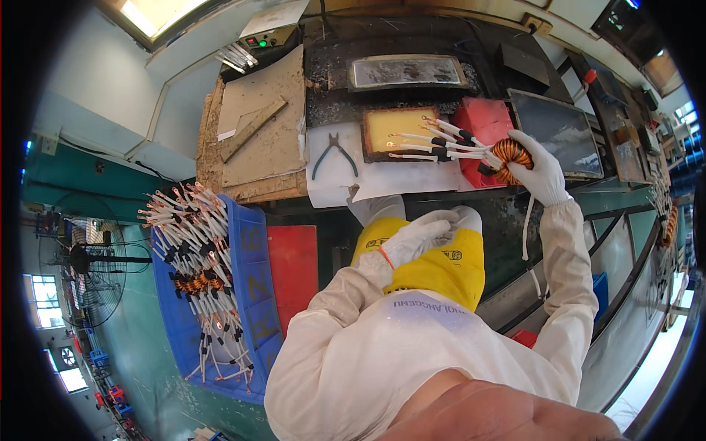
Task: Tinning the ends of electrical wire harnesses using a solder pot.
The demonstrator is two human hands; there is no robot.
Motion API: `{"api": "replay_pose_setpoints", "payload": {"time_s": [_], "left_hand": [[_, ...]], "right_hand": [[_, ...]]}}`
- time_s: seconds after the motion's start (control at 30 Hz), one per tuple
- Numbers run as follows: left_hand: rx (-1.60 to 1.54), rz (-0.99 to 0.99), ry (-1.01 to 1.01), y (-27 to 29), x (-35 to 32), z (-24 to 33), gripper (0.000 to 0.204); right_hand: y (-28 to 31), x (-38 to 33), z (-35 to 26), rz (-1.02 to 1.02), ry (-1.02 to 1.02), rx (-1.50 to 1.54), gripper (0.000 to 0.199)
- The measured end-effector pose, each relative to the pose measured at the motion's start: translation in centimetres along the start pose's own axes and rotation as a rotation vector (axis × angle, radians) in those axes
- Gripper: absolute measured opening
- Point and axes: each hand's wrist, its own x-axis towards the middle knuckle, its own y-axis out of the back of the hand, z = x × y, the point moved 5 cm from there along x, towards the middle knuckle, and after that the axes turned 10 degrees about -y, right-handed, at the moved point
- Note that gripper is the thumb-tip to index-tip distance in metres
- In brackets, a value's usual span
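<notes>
Two gloved hands: my right hand (540,173) is clamped on a copper toroid coil (511,158), its sleeved leads (434,143) hanging over the yellow tray (397,125); my left hand (415,235) rests loosely curled near the tray. I judge keeping the leads level over the tray matters most.

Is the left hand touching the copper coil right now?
Apart. The head view shows the left hand down on the yellow apron, while the right hand holds the coil.

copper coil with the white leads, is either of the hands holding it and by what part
The right hand holds the copper coil by its wound ring, the white leads pointing away over the yellow tray. The left hand rests on a yellow apron.
</notes>
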Motion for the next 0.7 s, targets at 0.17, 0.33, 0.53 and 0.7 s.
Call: {"api": "replay_pose_setpoints", "payload": {"time_s": [0.17,0.33,0.53,0.7], "left_hand": [[0.003,0.066,-0.015,1.3,-1.4,0.0,0.041],[-0.010,0.082,-0.017,2.8,-2.2,0.1,0.040],[-0.025,0.106,-0.005,4.2,-2.2,-0.3,0.038],[-0.050,0.099,-0.013,4.4,-2.1,-0.3,0.037]], "right_hand": [[-1.0,3.9,0.0,-0.104,-0.093,-0.043,0.055],[-2.3,6.8,0.1,-0.147,-0.128,-0.064,0.055],[-3.3,8.8,-0.3,-0.207,-0.121,-0.138,0.054],[-3.8,9.6,-0.4,-0.223,-0.120,-0.210,0.056]]}}
